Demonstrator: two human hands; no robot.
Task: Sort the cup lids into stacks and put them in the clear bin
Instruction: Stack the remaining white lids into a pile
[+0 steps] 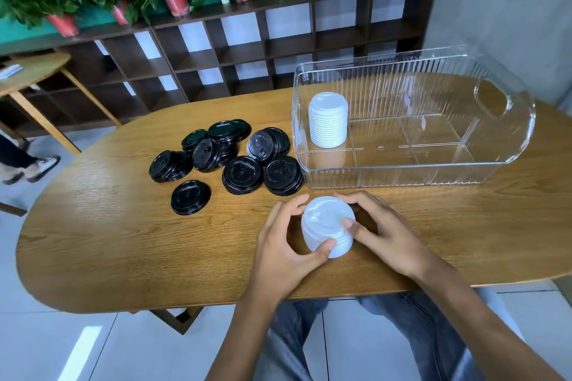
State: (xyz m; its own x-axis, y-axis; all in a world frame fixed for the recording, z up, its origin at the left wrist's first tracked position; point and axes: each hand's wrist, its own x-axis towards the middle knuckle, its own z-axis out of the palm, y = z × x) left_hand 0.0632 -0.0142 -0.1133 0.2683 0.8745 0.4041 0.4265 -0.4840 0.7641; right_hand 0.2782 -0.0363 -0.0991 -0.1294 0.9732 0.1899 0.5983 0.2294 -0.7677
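Hands: left hand (pixel 280 244) and right hand (pixel 382 233) fingers curling around white lid stack (pixel 328 230) on counter (pixel 123 241) | risking: stack toppling en route to clear bin (pixel 507 145) if gripping unevenly

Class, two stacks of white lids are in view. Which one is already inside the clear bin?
The taller white stack, standing in the near-left compartment of the clear bin. The other white stack sits on the table, held between both hands.

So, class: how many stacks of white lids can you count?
2: one stack stands inside the clear bin, left end; the other stack sits on the table, gripped by both hands.
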